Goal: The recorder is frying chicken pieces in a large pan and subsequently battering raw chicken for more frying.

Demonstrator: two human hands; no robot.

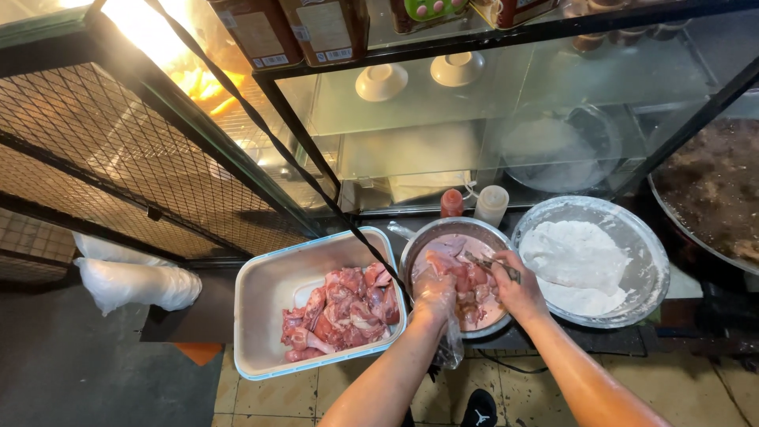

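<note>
**Both hands working raw meat in the metal bowl**

A wide round metal bowl of white flour (642, 237) is sitting at the right on the dark counter (198, 320). A white rectangular plastic tub (273, 296) of raw pink meat pieces (340, 312) is sitting at the left. Between them, a round steel bowl (431, 233) is holding meat in pale marinade (474, 296). The left hand (433, 294), wearing a clear plastic glove, is clenching a meat piece over this bowl. The right hand (518, 289) is grasping metal tongs (489, 262).

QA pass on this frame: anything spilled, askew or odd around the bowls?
Nothing spilled. One oddity: the rectangular tub of raw chicken pieces overhangs the counter edge above the floor. The gloved left hand and right hand with tongs work in the metal bowl.
</note>
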